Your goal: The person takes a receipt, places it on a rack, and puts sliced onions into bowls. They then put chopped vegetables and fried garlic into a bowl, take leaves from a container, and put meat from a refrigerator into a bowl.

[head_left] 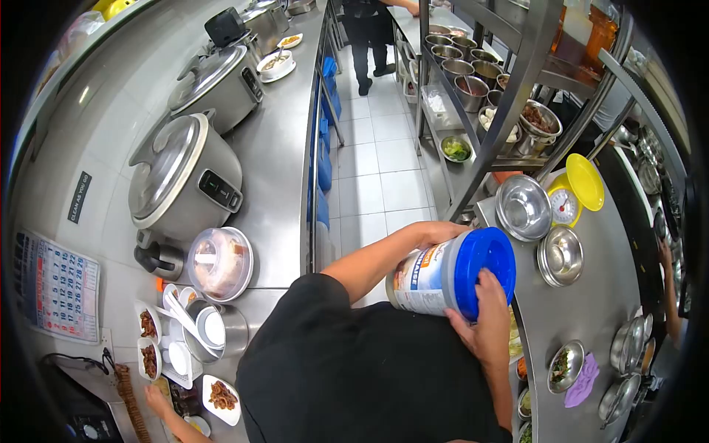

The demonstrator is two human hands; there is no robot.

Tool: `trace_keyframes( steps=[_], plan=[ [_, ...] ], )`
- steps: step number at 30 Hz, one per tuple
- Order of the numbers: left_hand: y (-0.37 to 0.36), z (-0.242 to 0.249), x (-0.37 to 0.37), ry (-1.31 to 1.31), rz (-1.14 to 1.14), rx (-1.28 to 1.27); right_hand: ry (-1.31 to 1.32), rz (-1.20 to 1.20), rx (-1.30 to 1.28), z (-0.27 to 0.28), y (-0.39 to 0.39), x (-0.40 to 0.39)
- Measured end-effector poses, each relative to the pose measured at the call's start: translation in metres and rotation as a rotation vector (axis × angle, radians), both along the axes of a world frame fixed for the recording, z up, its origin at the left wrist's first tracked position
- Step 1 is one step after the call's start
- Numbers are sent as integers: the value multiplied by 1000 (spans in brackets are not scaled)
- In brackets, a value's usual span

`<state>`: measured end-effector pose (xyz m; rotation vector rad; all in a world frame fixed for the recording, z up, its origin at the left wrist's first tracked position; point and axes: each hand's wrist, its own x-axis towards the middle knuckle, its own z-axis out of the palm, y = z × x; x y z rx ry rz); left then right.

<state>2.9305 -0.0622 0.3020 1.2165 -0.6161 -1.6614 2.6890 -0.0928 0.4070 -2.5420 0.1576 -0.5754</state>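
Note:
A large plastic tub [419,280] with a printed label and a blue screw lid [496,258] is held tilted on its side before my black shirt. My left hand [443,233] wraps round the far side of the tub, its fingers partly hidden behind it. On the lid's face and near rim lies my right hand [484,317], its thumb and fingers bent round the edge. The lid is on the tub.
Left counter: rice cookers [185,173], a covered cake-like container [220,263], plates of food [221,400] and a co-worker's hand [157,401]. Right counter: steel bowls [523,207], a scale [564,207], a purple cloth [583,380]. A metal shelf [509,103] and a standing person [365,37] are ahead.

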Motion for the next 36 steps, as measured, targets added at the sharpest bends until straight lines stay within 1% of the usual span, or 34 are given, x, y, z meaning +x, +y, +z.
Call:
trace_keyframes(
  steps=[2,5,7,9,11,12,15,16,17,19,20,21,23,25,27,30,32,33,34,35,36],
  plan=[
    [9,9,3,128,9,-52,-93,-7,89,-10,-4,-12],
    [38,2,18,159,-2,-54,-209,-17,113,-17,-5,-31],
    [72,-10,3,-82,109,57,-219,-73,171,-22,-12,-51],
    [103,-39,-33,308,259,-32,-239,-123,189,-26,-20,-63],
    [123,-30,-81,534,368,-132,-228,-151,171,-28,-23,-78],
    [125,-33,-93,574,456,-158,-205,-147,173,-25,-23,-82],
    [122,-39,-131,684,690,-195,-243,98,-28,-8,-37,-86],
    [125,-49,-144,753,637,-277,-292,191,-75,-9,-45,-85],
    [129,-48,-159,770,648,-285,-261,221,-73,-6,-47,-86],
    [138,-28,-181,822,675,-305,-271,259,-53,-5,-49,-85],
    [141,-20,-186,801,690,-322,-289,286,-86,-15,-55,-86],
    [144,-13,-185,768,705,-352,-237,238,-5,-13,-56,-93],
    [145,-6,-179,616,723,-339,-152,138,147,-2,-46,-96],
    [140,-19,-165,556,726,-438,-225,35,423,-8,-47,-92],
    [126,0,-164,272,962,-527,-229,17,543,-1,-48,-87],
    [124,13,-155,64,952,-679,-224,-30,703,-1,-46,-86],
    [112,23,-156,63,990,-731,-342,-177,514,-19,-59,-86],
    [112,28,-161,57,1039,-734,-368,-218,447,-25,-67,-85],
    [113,33,-159,95,1030,-714,-391,-261,380,-31,-74,-85],
    [111,37,-155,144,1028,-686,-371,-285,353,-20,-78,-85],
    [110,43,-149,113,1005,-718,-349,-309,326,-9,-82,-86]
  ],
)
